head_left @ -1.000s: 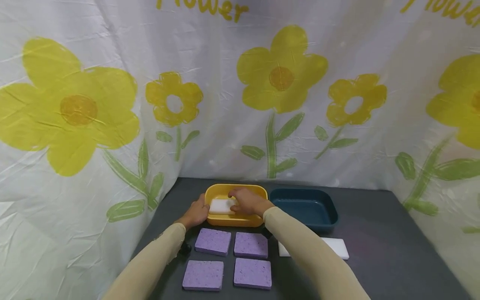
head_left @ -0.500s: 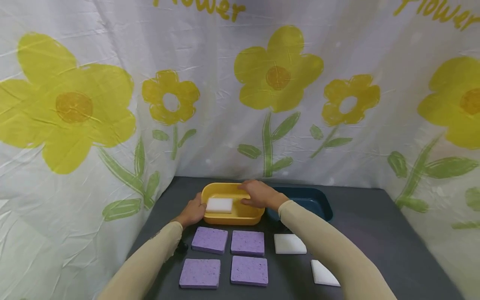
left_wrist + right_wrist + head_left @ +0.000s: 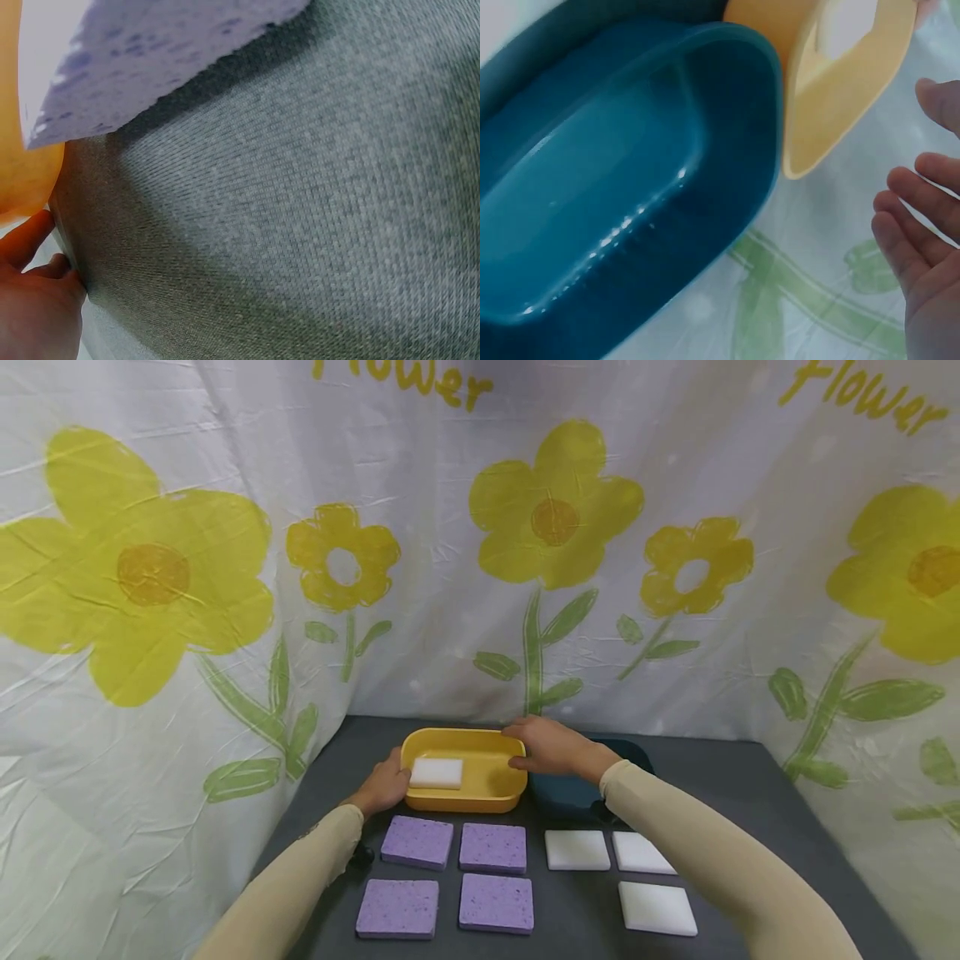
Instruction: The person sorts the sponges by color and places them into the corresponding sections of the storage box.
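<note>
My left hand [image 3: 384,783] rests against the left end of a yellow plastic bin [image 3: 461,805]. In the left wrist view, its fingers [image 3: 28,236] touch the bin's outer wall near the table. A white sponge [image 3: 437,773] lies flat inside the bin, toward its left end. My right hand [image 3: 553,746] is over the bin's right end, fingers spread and nothing in them. The right wrist view shows that hand [image 3: 930,217] with its palm bare, apart from the white sponge. Beside the yellow bin stands a dark teal bin [image 3: 630,172], partly hidden by the right forearm in the head view.
Several purple speckled sponges [image 3: 497,903] lie in two rows in front of the yellow bin. To their right are 3 white sponges [image 3: 577,850], one partly under the right sleeve. A white curtain with yellow flowers [image 3: 555,522] hangs behind the dark table [image 3: 780,868].
My right hand has come away from the white sponge in the yellow bin and moved right, to the bin's right end. The left hand stays at the left end.
</note>
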Demonstrator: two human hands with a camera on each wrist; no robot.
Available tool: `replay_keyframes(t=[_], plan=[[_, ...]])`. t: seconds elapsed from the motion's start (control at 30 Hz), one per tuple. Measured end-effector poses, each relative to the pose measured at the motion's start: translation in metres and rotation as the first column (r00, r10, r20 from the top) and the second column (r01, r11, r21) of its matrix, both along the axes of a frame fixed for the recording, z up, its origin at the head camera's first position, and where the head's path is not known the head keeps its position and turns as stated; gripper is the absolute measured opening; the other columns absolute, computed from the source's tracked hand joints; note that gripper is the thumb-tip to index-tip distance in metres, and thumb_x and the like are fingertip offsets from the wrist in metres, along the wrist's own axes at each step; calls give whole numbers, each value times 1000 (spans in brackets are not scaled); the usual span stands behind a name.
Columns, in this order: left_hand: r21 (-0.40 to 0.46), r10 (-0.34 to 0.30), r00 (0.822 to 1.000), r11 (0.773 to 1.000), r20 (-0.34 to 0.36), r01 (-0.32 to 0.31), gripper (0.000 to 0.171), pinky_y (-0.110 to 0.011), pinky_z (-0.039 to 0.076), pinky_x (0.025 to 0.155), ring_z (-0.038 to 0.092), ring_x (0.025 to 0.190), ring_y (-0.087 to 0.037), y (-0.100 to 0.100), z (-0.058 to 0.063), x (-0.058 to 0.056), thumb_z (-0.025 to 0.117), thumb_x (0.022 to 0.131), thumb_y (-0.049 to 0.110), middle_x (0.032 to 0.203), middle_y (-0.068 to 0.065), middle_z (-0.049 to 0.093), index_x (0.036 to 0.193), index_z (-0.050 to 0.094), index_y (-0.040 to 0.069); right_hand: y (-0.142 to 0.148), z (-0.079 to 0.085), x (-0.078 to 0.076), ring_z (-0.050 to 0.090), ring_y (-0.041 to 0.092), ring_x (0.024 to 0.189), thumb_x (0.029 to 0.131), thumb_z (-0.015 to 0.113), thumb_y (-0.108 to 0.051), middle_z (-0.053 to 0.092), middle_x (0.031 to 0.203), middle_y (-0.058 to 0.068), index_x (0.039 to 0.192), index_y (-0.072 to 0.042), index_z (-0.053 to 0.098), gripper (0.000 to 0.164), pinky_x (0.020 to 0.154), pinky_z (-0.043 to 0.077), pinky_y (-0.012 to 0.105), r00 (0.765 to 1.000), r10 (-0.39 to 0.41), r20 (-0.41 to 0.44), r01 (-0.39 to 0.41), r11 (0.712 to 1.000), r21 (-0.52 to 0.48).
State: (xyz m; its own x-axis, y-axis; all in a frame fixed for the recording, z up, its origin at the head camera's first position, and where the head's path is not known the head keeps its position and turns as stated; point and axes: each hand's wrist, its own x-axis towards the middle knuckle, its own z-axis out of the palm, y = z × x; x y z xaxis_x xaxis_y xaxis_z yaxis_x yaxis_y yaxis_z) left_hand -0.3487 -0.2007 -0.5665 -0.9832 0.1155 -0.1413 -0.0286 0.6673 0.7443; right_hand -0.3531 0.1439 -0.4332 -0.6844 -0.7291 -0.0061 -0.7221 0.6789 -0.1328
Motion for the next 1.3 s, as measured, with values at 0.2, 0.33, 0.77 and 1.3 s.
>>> replay_keyframes(t=[0.2, 0.33, 0.77, 1.3], plan=[[-11, -4, 1000, 1000, -13, 4, 60, -64, 41, 121, 58, 132, -37, 0, -4, -2, 40, 113, 20, 156, -31, 54, 166, 25, -4, 20, 3, 18, 61, 38, 142, 104, 77, -31, 66, 152, 18, 151, -2, 64, 56, 117, 50, 54, 999, -18, 50, 18, 1000, 8], [-12, 0, 1000, 1000, -4, 0, 61, -64, 40, 122, 58, 133, -37, -1, -6, -4, 39, 113, 20, 158, -31, 52, 167, 24, -3, 32, -1, 28, 62, 39, 140, 104, 77, -30, 67, 150, 18, 150, -2, 64, 55, 115, 52, 55, 998, -19, 56, 19, 1000, -5], [-29, -17, 999, 999, -33, 16, 60, -62, 44, 117, 60, 131, -37, -1, -1, 1, 40, 111, 18, 155, -34, 55, 164, 27, -6, 56, -19, 68, 67, 34, 135, 103, 78, -30, 71, 144, 14, 144, -3, 69, 50, 110, 56, 50, 997, 59, 41, -57, 998, -28], [-13, -10, 1000, 1000, 5, 10, 61, -64, 40, 121, 58, 135, -38, 1, 3, 4, 38, 112, 21, 157, -32, 52, 166, 25, -4, 75, -42, 102, 73, 23, 119, 99, 82, -24, 77, 132, 6, 134, -7, 75, 40, 99, 62, 41, 993, 116, 17, -116, 993, -18]])
